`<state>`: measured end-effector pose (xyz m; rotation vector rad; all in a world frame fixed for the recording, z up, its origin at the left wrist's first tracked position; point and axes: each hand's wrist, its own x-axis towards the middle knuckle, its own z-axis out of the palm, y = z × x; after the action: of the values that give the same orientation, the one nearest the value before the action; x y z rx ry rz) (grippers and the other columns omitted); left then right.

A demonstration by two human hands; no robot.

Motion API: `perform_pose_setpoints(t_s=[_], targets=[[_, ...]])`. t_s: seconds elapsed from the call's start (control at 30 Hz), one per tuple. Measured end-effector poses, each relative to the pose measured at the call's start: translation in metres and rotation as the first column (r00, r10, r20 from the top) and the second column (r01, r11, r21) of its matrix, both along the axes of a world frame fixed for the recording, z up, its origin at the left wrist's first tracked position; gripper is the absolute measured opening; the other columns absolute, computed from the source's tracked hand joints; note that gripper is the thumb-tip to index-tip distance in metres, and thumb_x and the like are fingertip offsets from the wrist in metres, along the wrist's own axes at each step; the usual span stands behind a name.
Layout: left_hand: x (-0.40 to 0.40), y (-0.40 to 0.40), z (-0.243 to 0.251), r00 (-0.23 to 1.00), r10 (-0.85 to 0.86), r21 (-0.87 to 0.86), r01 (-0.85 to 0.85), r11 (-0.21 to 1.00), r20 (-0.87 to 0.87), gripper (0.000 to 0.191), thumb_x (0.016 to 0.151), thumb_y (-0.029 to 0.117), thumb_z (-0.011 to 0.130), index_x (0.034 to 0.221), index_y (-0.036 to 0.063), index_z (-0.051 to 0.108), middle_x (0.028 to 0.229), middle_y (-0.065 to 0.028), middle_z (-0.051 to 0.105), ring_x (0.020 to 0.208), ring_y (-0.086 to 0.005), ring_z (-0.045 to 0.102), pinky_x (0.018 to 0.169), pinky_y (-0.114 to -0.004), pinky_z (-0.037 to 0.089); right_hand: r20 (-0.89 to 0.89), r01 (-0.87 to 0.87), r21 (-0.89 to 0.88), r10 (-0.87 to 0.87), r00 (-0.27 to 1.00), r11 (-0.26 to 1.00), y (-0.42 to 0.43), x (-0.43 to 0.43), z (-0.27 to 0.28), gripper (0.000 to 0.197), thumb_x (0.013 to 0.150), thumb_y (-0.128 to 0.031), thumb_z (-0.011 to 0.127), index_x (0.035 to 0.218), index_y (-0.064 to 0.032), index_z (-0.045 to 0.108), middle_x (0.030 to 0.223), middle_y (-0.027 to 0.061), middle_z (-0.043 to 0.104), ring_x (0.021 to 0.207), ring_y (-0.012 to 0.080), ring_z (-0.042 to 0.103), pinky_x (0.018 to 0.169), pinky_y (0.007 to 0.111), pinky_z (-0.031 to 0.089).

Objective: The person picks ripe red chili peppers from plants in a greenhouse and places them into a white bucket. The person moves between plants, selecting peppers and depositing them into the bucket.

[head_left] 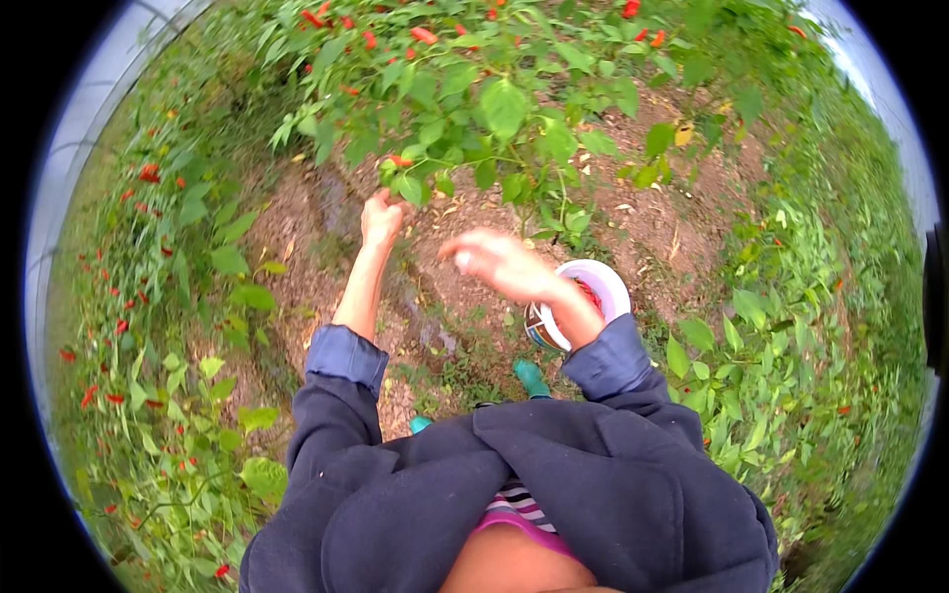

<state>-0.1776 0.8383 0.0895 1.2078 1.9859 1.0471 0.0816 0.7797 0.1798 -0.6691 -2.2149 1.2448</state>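
My left hand (382, 219) reaches forward with curled fingers at the lower edge of a chili pepper plant (504, 107). Leaves meet the fingertips there, and whether they pinch a stem is hidden. Just beyond them, an orange-red chili pepper (400, 161) hangs among the leaves. My right hand (497, 261) is blurred over the soil, fingers bent towards the left hand; I cannot make out anything in it. Below the right wrist stands a white plastic bucket (617, 285) with a printed side. Red chili peppers (589, 293) lie inside it, partly covered by my forearm.
More chili plants with red fruit rise on the left (148, 174) and leafy plants on the right (764, 319). Brown soil (652, 222) with dry leaves runs between them. My green footwear (531, 376) is beside the bucket. Pale sheeting (81, 141) curves along the far left.
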Motion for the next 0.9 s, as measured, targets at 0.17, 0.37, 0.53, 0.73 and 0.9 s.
perform_pose_setpoints(t_s=[0.17, 0.37, 0.53, 0.73, 0.9], targets=[[-0.027, -0.026, 0.032, 0.947, 0.101, 0.086, -0.133, 0.987, 0.304, 0.039, 0.08, 0.01, 0.057, 0.119, 0.0079, 0.059, 0.097, -0.0071, 0.066, 0.086, -0.0151, 0.062, 0.061, -0.028, 0.052, -0.189, 0.35, -0.407, -0.452, 0.872, 0.844, 0.072, -0.024, 0.076, 0.024, 0.092, -0.023, 0.054, 0.104, -0.0056, 0.065, 0.073, -0.0041, 0.054, 0.045, 0.0014, 0.033, 0.038, 0.018, 0.025], [-0.039, -0.04, 0.048, 0.857, 0.025, 0.208, -0.153, 0.966, 0.515, 0.044, 0.084, 0.006, 0.052, 0.128, 0.0056, 0.05, 0.105, -0.0089, 0.063, 0.078, -0.0096, 0.06, 0.059, -0.025, 0.054, -0.146, 0.345, -0.575, -0.509, 0.849, 0.742, 0.108, -0.06, 0.05, 0.019, 0.091, -0.013, 0.052, 0.102, -0.0031, 0.064, 0.076, -0.0016, 0.056, 0.044, 0.0015, 0.032, 0.037, 0.017, 0.023], [-0.022, -0.021, 0.047, 0.784, -0.05, 0.166, -0.068, 0.984, 0.618, 0.047, 0.085, 0.013, 0.056, 0.13, 0.0016, 0.046, 0.101, -0.0109, 0.066, 0.044, -0.004, 0.038, 0.056, -0.024, 0.055, 0.028, 0.456, -0.411, -0.489, 0.872, 0.79, 0.117, -0.078, 0.013, 0.037, 0.087, -0.016, 0.053, 0.122, -0.0066, 0.055, 0.073, 0.0031, 0.065, 0.048, 0.0047, 0.043, 0.045, 0.022, 0.035], [0.0, 0.001, 0.032, 0.685, -0.14, 0.095, 0.104, 0.99, 0.715, 0.032, 0.085, 0.008, 0.058, 0.116, -0.0008, 0.057, 0.089, -0.0116, 0.068, 0.056, -0.0086, 0.057, 0.057, -0.025, 0.053, 0.255, 0.465, -0.053, -0.439, 0.862, 0.884, 0.117, -0.081, -0.018, 0.031, 0.082, -0.017, 0.055, 0.112, -0.019, 0.065, 0.088, 0.0057, 0.069, 0.08, 0.0162, 0.063, 0.077, 0.029, 0.048], [0.008, 0.005, 0.02, 0.645, -0.183, 0.226, 0.015, 0.974, 0.742, 0.026, 0.081, 0.004, 0.066, 0.105, -0.004, 0.062, 0.09, -0.0119, 0.068, 0.078, -0.0151, 0.065, 0.059, -0.025, 0.052, 0.228, 0.483, -0.002, -0.469, 0.853, 0.876, 0.106, -0.074, -0.033, 0.022, 0.081, -0.018, 0.058, 0.1, -0.0154, 0.07, 0.084, 0.0088, 0.069, 0.078, 0.0189, 0.064, 0.075, 0.031, 0.049]])
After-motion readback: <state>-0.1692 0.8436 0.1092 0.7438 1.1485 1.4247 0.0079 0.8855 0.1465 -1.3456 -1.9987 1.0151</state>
